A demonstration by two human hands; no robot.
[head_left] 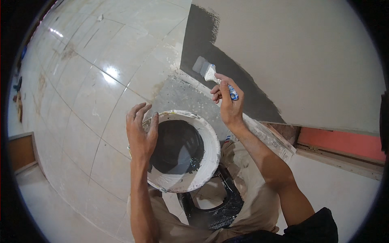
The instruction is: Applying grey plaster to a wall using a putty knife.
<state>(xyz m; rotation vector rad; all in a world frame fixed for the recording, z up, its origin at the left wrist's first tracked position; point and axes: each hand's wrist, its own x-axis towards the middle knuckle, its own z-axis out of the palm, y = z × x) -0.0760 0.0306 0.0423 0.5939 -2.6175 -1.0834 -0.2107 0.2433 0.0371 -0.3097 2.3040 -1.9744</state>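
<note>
My right hand (230, 99) is closed round the blue-and-white handle of a paintbrush (210, 73). The brush's grey-coated bristles rest against the dark grey, freshly coated band (239, 81) along the lower edge of the wall, near its left corner. My left hand (142, 127) is at the left rim of a white bucket (211, 146), fingers apart and slightly curved; whether it touches the rim I cannot tell. Inside the bucket is dark grey liquid coating (176, 141), and its inner wall is streaked white and grey.
A black plastic stool (214, 218) stands between my legs, just below the bucket. Pale glossy tiles (93, 93) spread to the left. The wall's uncoated part (300, 60) is light grey. At right a red panel (344, 143) shows beyond a ledge. A brown board (22, 150) lies far left.
</note>
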